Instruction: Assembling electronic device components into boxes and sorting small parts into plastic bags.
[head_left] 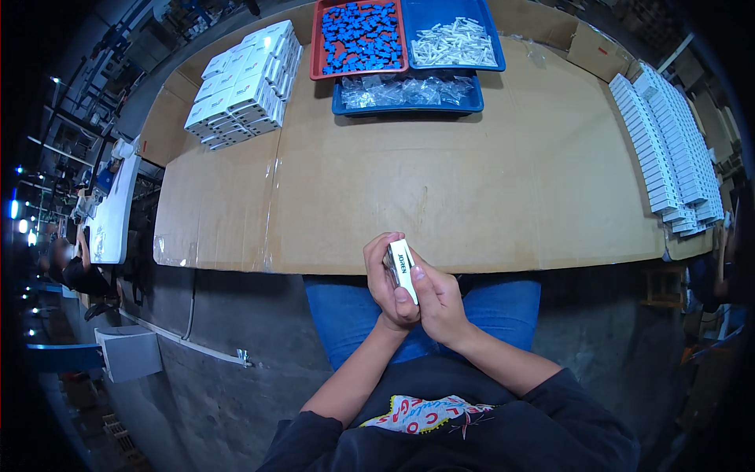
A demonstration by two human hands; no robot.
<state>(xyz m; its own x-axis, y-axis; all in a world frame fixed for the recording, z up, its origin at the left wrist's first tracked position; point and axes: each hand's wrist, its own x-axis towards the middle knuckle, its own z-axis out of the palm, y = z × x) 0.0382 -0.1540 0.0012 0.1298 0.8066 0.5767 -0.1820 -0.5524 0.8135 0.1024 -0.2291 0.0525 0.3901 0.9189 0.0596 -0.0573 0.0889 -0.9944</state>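
A small white box (402, 267) with dark print on its face is held close to my body, just off the table's near edge. My left hand (381, 277) wraps round its left side, thumb near the lower end. From the right, my right hand (442, 305) grips the same box, its thumb pressed against the right edge. The fingers behind the box are hidden, and so is its underside.
Cardboard covers the table (440, 181). At the back are a red tray (316, 55) of blue parts, a blue tray (494, 47) of white pieces and a lower blue tray (409, 112) of clear bags. White boxes (244, 86) are stacked left, more white boxes (664, 149) right.
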